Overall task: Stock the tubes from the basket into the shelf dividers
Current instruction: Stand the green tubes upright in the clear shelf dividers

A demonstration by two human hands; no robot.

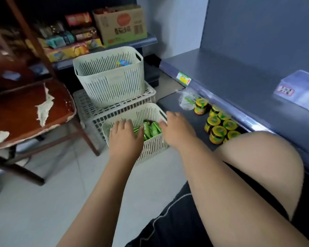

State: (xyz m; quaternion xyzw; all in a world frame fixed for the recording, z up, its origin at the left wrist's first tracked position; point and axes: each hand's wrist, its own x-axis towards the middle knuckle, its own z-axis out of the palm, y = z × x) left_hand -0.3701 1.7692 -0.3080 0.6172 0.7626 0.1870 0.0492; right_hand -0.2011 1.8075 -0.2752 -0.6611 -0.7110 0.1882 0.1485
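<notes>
Left of the left grip stands a brown wooden surface with peeling finish.

The left grip is over the near basket, palm down, with its fingers straight and spread. It holds nothing. Its thumb lies just beside the green tubes; contact cannot be confirmed.

The tubes lie in a pile inside the near basket, between the two grips.

Beyond both grips, a second basket sits on a perforated crate. The near basket stands against the front of this crate.

The right grip is at the right rim of the near basket, fingers extended and relaxed. It holds nothing.

Right of the right grip, on the lower shelf, stand yellow-lidded jars in a cluster. A plastic bag lies just beyond them.

Above, the upper shelf carries clear plastic dividers at its right end, well apart from both grips.
</notes>
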